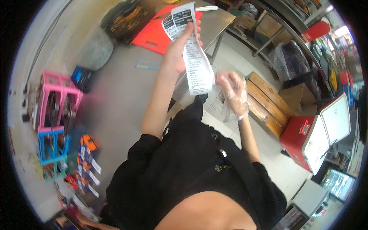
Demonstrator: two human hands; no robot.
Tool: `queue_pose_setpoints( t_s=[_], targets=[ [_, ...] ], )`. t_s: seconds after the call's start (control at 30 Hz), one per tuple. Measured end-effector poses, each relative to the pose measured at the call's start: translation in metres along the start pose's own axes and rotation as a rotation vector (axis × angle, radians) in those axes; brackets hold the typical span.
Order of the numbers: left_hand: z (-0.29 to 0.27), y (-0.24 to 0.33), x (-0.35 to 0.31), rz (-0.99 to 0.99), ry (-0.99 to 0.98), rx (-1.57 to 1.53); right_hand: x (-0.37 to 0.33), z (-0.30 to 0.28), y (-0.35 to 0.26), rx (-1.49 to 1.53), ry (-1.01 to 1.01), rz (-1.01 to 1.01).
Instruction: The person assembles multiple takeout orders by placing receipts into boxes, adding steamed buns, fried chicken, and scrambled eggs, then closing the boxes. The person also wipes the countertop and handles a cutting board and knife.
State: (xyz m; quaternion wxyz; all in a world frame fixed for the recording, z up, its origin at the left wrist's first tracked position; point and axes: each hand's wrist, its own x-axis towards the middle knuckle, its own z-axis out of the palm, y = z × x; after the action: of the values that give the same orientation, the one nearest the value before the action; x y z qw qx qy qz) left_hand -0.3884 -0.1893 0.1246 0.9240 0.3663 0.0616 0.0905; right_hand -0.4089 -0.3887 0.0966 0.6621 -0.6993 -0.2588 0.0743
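Over the right side of the red cutting board [151, 40], and reaching past its near edge toward the person, hangs a long white printed receipt [198, 67]. The bare left hand [178, 55] holds it just on the near side of the board: the thumb lies flat across the upper part, the other fingers are behind, closed on the paper. A shorter printed piece shows beside the receipt's upper end; whether it is a second slip or a fold I cannot tell.

To the right of the board and nearer the person is the right hand [234, 94], in a loose clear plastic glove. Its fingers are curled inward just beside the receipt's lower right edge; whether they touch the paper or grip anything I cannot tell.

The board lies on a grey bench [119, 103]. Left of the board stand a dark bowl [126, 19] with brown contents and a blurred translucent container [96, 48]. Farther left and nearer the person are a blue box [81, 79] and a pink rack [57, 105]. A white handle [207, 8] shows at the board's right. Well to the right of the board are a slatted wooden seat [268, 97] and a red cooler [297, 132] with its white lid raised.
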Motion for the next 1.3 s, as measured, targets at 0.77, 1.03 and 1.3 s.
queue_pose_setpoints(
  t_s=[0.77,1.03,1.3],
  targets=[
    [0.059,-0.046,0.253,-0.179,-0.132,0.083,0.218,-0.082,0.049,-0.360,0.322,0.042],
    [0.064,-0.058,0.263,-0.252,-0.337,0.222,0.217,-0.090,0.060,0.003,0.448,0.193],
    [0.075,-0.095,0.292,-0.497,-0.575,0.192,0.196,-0.145,0.087,-0.444,0.396,0.162]
  ],
)
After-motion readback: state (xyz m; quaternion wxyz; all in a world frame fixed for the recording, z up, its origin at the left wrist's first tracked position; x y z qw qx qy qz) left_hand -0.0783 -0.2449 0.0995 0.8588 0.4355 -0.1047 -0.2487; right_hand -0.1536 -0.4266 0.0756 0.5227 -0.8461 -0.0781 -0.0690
